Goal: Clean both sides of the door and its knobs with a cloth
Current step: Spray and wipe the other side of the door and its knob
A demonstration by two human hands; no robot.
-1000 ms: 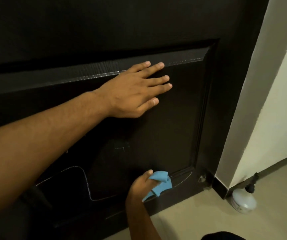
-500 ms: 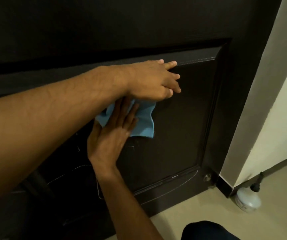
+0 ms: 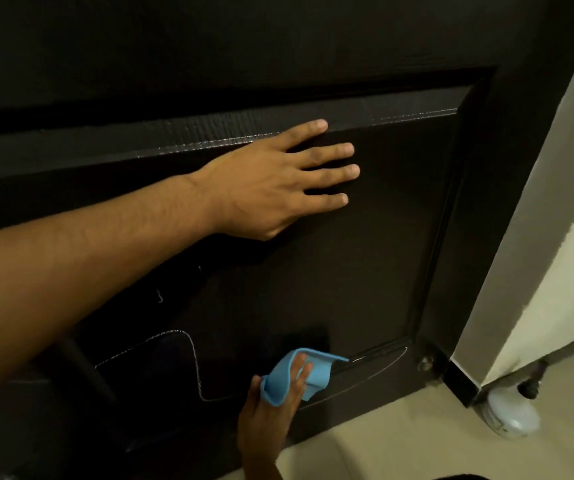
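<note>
right hand (image 3: 271, 407) pressing crumpled cloth (image 3: 299, 374), door (image 3: 348, 265) bottom

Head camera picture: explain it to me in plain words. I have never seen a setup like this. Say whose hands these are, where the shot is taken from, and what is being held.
There is no machine here. A person wears a camera on the head, so you look forward and down along their own arms. In front of them is the lower part of a dark door. The left hand lies flat on the door panel, fingers straight and spread. The right hand, low near the bottom edge of the panel, holds a blue cloth against the door. At the right is a pale wall, and on the tiled floor beside it stands a white bottle.
</note>
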